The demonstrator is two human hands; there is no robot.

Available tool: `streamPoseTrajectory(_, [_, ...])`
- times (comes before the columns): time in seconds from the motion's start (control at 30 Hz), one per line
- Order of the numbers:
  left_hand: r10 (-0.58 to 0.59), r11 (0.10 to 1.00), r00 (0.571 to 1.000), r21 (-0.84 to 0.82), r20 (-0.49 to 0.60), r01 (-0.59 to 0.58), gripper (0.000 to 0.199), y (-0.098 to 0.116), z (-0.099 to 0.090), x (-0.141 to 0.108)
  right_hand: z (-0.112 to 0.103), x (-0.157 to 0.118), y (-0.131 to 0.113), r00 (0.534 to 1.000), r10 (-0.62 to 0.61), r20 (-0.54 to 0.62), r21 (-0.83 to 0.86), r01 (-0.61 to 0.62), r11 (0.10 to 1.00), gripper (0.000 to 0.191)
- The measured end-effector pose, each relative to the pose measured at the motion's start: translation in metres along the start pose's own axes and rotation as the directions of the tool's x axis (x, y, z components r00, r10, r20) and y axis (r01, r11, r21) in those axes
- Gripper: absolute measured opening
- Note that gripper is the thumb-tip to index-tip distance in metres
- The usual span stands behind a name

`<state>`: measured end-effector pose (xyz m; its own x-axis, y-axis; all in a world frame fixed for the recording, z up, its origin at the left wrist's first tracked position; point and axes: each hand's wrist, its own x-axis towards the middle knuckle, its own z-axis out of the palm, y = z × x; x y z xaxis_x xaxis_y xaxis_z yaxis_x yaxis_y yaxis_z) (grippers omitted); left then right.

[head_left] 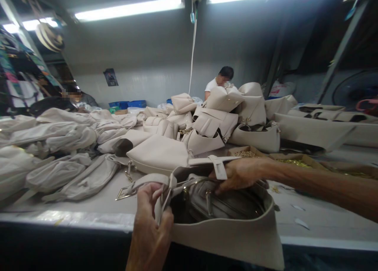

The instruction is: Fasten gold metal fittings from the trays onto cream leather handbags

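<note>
A cream handbag (pixel 227 239) stands open-mouthed at the table's front edge, tilted toward me. My left hand (pixel 153 219) is closed on its left side edge, thumb in front, below a strap with a square metal buckle (pixel 122 193). My right hand (pixel 236 174) reaches over the far rim into the bag. Its fingers are bent against a dark grey zipped inner pouch (pixel 203 202) and seem to pinch its upper edge; the fingertips are partly hidden. A cream strap end with a loop (pixel 219 168) lies across that hand. Another cream bag (pixel 159 153) lies just behind.
Soft pale bag pieces (pixel 59 137) pile up at left. Stacked cream bags (pixel 224 99) rise at the centre back, with a person (pixel 211 86) behind them. Trays of gold-coloured chain and hardware (pixel 295 160) lie at right. Another person (pixel 88 99) sits at far left.
</note>
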<state>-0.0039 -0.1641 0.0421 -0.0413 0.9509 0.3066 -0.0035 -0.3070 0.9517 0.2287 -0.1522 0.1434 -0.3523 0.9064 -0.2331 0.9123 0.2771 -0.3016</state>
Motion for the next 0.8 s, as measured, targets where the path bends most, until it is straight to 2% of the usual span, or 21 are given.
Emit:
streamPoseTrajectory(0.07, [0.044,0.999,0.999,-0.022,0.000,-0.044,0.023,-0.003,-0.004,0.002,-0.011,-0.008,0.001,0.998,0.026,0.054,-0.038,-0.023,0.999,0.017])
streamPoseTrajectory(0.1, [0.079,0.997,0.997,-0.023,0.018,-0.079,0.019,-0.005,-0.006,0.003,-0.016,-0.012,0.004,0.999,0.038,0.030,-0.019,-0.038,0.999,0.013])
streamPoseTrajectory(0.13, [0.121,0.993,0.991,-0.015,0.056,-0.120,0.015,-0.006,-0.008,0.004,-0.019,-0.015,0.007,0.999,0.046,-0.025,0.045,-0.045,0.998,0.008])
streamPoseTrajectory(0.2, [0.197,0.977,0.961,0.047,0.194,-0.209,0.010,-0.006,-0.012,0.005,-0.020,-0.019,0.015,0.991,0.041,-0.124,0.273,-0.005,0.962,0.016])
streamPoseTrajectory(0.3, [0.230,0.931,0.882,0.171,0.411,-0.322,0.020,-0.003,-0.015,0.005,-0.014,-0.022,0.021,0.972,0.001,-0.236,0.596,0.144,0.790,0.018])
streamPoseTrajectory(0.4, [0.212,0.887,0.832,0.256,0.514,-0.384,0.023,0.003,-0.013,0.004,-0.002,-0.020,0.014,0.947,0.016,-0.322,0.712,0.231,0.663,0.027])
streamPoseTrajectory(0.47, [0.195,0.872,0.829,0.294,0.525,-0.391,0.020,0.007,-0.009,0.004,0.004,-0.017,0.004,0.923,0.063,-0.380,0.763,0.274,0.586,0.036])
streamPoseTrajectory(0.53, [0.191,0.868,0.841,0.313,0.507,-0.385,0.017,0.011,-0.005,0.005,0.006,-0.015,-0.005,0.879,0.141,-0.455,0.815,0.347,0.463,0.040])
streamPoseTrajectory(0.6, [0.189,0.878,0.861,0.312,0.472,-0.364,0.020,0.010,-0.003,0.007,0.004,-0.014,-0.012,0.822,0.234,-0.520,0.840,0.441,0.317,0.038])
streamPoseTrajectory(0.67, [0.184,0.906,0.886,0.277,0.427,-0.321,0.026,0.002,-0.004,0.008,0.003,-0.016,-0.016,0.780,0.306,-0.545,0.838,0.500,0.218,0.034])
streamPoseTrajectory(0.73, [0.139,0.946,0.932,0.234,0.336,-0.225,0.033,-0.012,-0.009,0.009,0.007,-0.020,-0.018,0.761,0.347,-0.549,0.835,0.514,0.194,0.035])
streamPoseTrajectory(0.8, [0.075,0.971,0.969,0.205,0.236,-0.125,0.039,-0.030,-0.016,0.008,0.017,-0.024,-0.021,0.753,0.358,-0.552,0.834,0.508,0.217,0.040])
